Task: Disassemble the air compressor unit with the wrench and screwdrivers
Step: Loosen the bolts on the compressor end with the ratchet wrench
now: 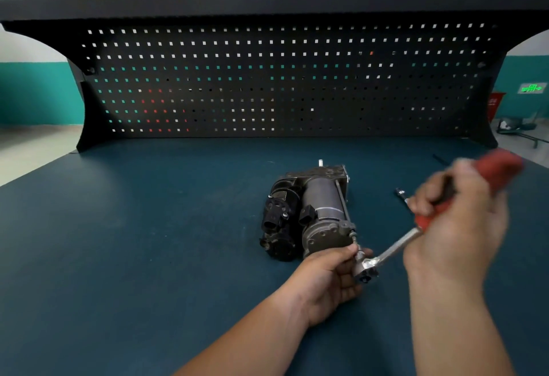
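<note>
The air compressor unit [309, 212], grey cylinder with black fittings, lies on the blue-green bench top [148, 242] near the middle. A ratchet wrench [395, 249] with a red handle has its head on a long bolt at the unit's near right corner. My left hand [332, 280] grips the wrench head and socket at the unit's near end. My right hand [457, 221] grips the red handle, blurred by motion. A long thin bolt [343, 203] runs along the unit's right side.
A small dark tool bit [401, 194] lies on the bench right of the unit, partly behind my right hand. A thin dark object [439, 158] lies farther back right. A black pegboard [282, 78] closes the back of the bench.
</note>
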`<state>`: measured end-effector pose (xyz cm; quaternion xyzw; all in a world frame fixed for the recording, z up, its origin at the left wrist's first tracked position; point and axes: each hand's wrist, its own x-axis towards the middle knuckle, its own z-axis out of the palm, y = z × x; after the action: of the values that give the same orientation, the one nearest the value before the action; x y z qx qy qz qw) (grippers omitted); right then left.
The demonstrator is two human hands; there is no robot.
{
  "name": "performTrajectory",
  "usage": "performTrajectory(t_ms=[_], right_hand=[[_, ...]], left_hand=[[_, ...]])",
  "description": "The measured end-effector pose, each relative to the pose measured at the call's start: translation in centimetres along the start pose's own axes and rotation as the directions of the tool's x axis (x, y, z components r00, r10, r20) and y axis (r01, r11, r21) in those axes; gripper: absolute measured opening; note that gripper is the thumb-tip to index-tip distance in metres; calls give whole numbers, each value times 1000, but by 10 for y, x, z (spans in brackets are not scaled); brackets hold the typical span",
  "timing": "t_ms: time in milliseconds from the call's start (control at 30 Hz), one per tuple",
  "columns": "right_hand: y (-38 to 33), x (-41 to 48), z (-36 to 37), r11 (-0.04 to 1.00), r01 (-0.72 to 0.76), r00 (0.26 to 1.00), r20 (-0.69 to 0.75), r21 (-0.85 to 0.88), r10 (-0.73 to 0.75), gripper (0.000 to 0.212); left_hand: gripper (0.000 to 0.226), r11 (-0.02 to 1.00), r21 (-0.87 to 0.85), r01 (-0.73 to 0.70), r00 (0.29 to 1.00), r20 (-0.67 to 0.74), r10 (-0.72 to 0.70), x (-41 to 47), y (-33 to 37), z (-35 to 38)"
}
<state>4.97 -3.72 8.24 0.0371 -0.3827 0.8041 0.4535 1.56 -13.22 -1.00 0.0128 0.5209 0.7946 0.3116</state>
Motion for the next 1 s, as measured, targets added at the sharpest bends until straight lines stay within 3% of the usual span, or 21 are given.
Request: performTrajectory(t_ms=[100, 200, 300, 400, 567, 667, 733, 833, 1000], right_hand=[[8, -13, 22, 962, 111, 955, 295, -249, -34, 14], [24, -29, 36, 829, 332, 817, 576, -450, -14, 19], [36, -41, 45, 722, 450, 708, 703, -525, 69, 18], [37, -41, 45, 716, 455, 695, 714, -529, 86, 20], [15, -19, 32, 868, 244, 865, 501, -433, 7, 19], [5, -1, 14, 970, 51, 970, 244, -237, 8, 11], [2, 12, -4, 997, -57, 997, 53, -54, 60, 15], [4, 23, -38, 964, -209, 953, -187, 165, 239, 21], [19, 18, -76, 869, -323, 795, -391, 375, 464, 25]], left_hand=[[20, 1000, 0, 6, 1000, -2, -6, -1, 0, -1], [18, 1000, -10, -16, 999, 39, 16, -1, -2, -3], [20, 999, -48, -9, 997, 82, 13, -2, 0, -3], [19, 998, -46, -36, 997, 70, 39, -3, 1, -2], [22, 998, 8, -66, 998, -12, 66, -1, -2, 1], [20, 998, 9, -54, 998, -13, 54, -2, -1, 3], [28, 999, 10, -51, 999, 1, 51, -3, 0, 3], [31, 999, 15, -44, 999, -3, 44, -3, 0, 3], [23, 1000, 18, -21, 1000, -7, 21, -4, 0, 4]])
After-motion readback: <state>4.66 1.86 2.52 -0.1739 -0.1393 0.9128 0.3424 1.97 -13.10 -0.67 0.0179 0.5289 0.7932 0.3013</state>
